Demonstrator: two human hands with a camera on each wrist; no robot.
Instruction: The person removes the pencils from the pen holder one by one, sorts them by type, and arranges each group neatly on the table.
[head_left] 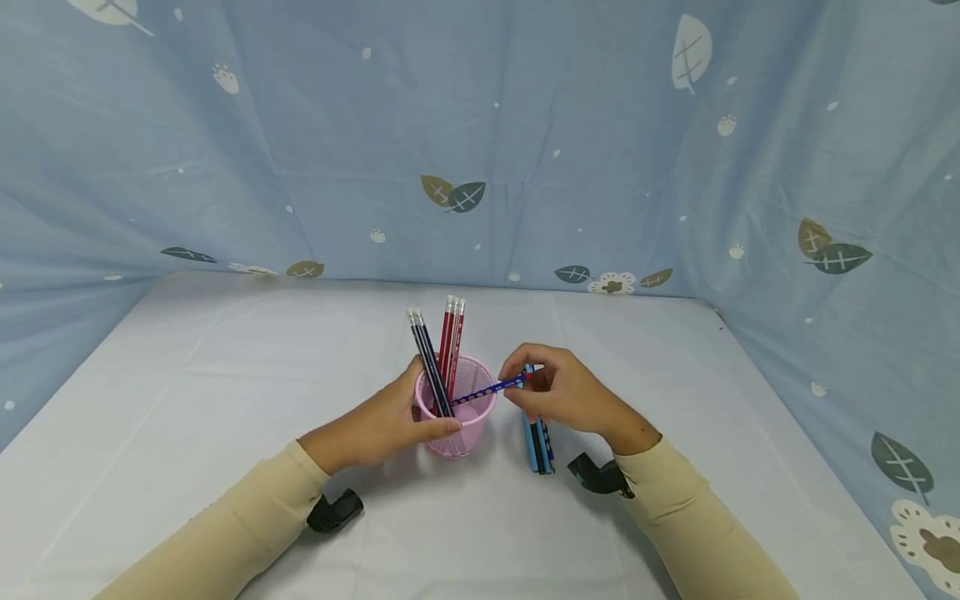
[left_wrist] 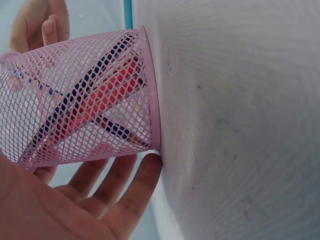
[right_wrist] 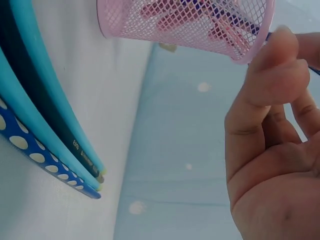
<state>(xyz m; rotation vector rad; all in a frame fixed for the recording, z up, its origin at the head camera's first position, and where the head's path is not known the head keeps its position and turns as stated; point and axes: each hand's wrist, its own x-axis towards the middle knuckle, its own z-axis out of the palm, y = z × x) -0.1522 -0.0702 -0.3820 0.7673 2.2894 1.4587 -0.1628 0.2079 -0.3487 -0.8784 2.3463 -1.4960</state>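
Observation:
My left hand [head_left: 382,421] holds a pink mesh pencil cup [head_left: 471,435] around its side, with the thumb along the near rim. Upright in the cup lean red pencils [head_left: 448,333] and dark blue pencils [head_left: 425,340]. My right hand [head_left: 566,390] pinches a blue dotted pencil [head_left: 486,392] near its upper end. That pencil slants down over the rim, and its lower part shows through the mesh [left_wrist: 154,95] in the left wrist view. Beneath the right hand lie several more pencils, light blue [right_wrist: 55,95], black [right_wrist: 30,75] and blue dotted [right_wrist: 37,157].
A white cloth [head_left: 187,417] covers the table. Blue patterned fabric [head_left: 480,125] hangs behind it and along the sides. Black wrist devices [head_left: 334,511] stick out from under both beige sleeves [head_left: 247,508].

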